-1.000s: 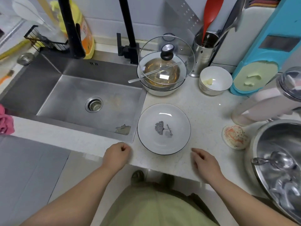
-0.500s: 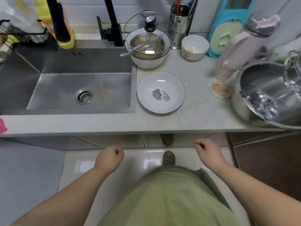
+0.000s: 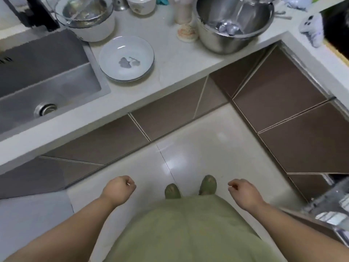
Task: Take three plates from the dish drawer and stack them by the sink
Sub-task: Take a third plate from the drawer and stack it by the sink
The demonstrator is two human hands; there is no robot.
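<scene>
Plates stacked beside the sink, both hands free

Stainless steel sink basin fills the counter's left end, its right rim just beside the white ceramic plates with a grey leaf print. At least two rims show at the stack's near edge; the exact count is hard to tell. The stack sits on the pale stone counter close to its front edge, with a white pot under a glass lid behind it and a large steel mixing bowl well apart towards the right corner.

Glazed ceramic of this kind is likely stiff, fairly heavy as a stack, slick if wet, and apt to chip on the stone edge or the steel rim. Opposite rims are the sound places to grip, thumbs on top and fingers beneath.

Below, over the glossy floor tiles, the left hand is curled into a loose fist and holds nothing. The right hand is likewise loosely curled and empty. Brown cabinet fronts close the corner; at the far right edge a pulled-out wire dish drawer appears, blurred, contents unclear. Open floor lies between the person and the counter, but the drawer narrows the room on the right.
</scene>
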